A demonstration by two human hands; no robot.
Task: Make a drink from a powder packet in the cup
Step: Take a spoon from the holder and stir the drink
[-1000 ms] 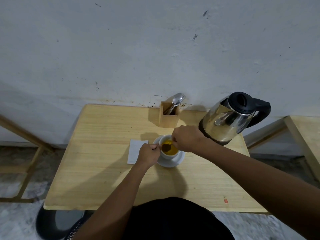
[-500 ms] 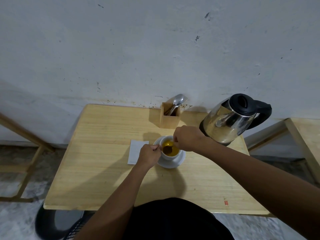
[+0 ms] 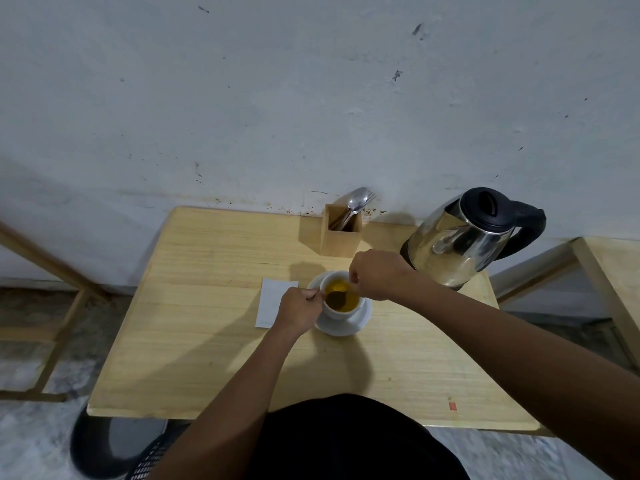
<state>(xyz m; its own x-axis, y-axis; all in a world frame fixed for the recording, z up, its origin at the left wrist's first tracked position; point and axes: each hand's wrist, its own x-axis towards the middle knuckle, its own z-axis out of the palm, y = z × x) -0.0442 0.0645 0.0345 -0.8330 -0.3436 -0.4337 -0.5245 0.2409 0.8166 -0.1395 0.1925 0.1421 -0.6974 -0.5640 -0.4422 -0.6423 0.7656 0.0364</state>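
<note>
The cup (image 3: 341, 299) is seated on a saucer (image 3: 346, 323) near the tabletop (image 3: 207, 323) centre, filled with yellow liquid and a dark powder patch. Its left side is pinched by the left hand (image 3: 299, 308). The right hand (image 3: 377, 273) is closed in a grip above the rim; the held item cannot be told. A kettle (image 3: 460, 240) stands far right.

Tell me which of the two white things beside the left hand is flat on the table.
The white paper, lying flat just left of the left hand; the white cup stands raised on its saucer.
</note>
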